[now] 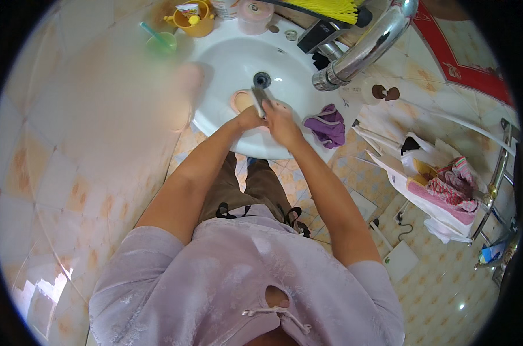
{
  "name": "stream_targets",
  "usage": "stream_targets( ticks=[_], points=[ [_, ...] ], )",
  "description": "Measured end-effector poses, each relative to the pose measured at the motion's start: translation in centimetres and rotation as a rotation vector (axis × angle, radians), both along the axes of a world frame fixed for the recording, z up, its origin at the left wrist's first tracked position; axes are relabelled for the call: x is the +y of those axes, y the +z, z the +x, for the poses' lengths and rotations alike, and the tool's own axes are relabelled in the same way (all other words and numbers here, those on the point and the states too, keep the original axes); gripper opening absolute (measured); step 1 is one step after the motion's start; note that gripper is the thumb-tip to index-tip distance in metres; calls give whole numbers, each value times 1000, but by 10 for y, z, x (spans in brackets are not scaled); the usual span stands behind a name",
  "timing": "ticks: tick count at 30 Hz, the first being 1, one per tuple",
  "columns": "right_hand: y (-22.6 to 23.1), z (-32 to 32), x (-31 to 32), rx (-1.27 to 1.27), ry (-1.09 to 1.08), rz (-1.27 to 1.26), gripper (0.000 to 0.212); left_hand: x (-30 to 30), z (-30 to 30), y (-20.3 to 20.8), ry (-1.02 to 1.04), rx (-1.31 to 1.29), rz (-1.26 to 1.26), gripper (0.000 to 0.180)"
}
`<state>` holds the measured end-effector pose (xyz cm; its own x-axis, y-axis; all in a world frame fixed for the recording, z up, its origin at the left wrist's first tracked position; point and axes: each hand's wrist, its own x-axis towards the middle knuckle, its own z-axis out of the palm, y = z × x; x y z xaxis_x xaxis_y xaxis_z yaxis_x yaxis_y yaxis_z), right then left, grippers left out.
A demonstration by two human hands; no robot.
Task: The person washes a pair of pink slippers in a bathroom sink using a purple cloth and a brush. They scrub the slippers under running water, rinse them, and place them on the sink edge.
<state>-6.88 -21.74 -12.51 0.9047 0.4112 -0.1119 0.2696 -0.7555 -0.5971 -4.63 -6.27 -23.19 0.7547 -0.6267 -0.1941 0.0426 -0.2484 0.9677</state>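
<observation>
Although the grey tool partly hides it, pink item: in sink, between drain and front edge.
Right hand: closed around grey tool.
Left hand: beside right, grip I cannot tell.

Both forearms angle inward, left hand beside right hand (perhaps touching).

A home bathroom: tiled walls, a sink with a yellow cup on its far-left edge, a towel rack.
</observation>
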Motion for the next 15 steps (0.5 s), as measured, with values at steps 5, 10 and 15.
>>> stream_targets(
  ticks=[5,10,15],
  points=[
    [-22,26,7,231,-40,-101,51,-1,-5,1,94,303,244,33],
    [26,-54,-24,441,-62,-9,50,-4,-9,-13,147,176,-193,32],
    [-38,17,3,257,5,-245,47,4,-8,-5,15,195,121,38]
  ],
)
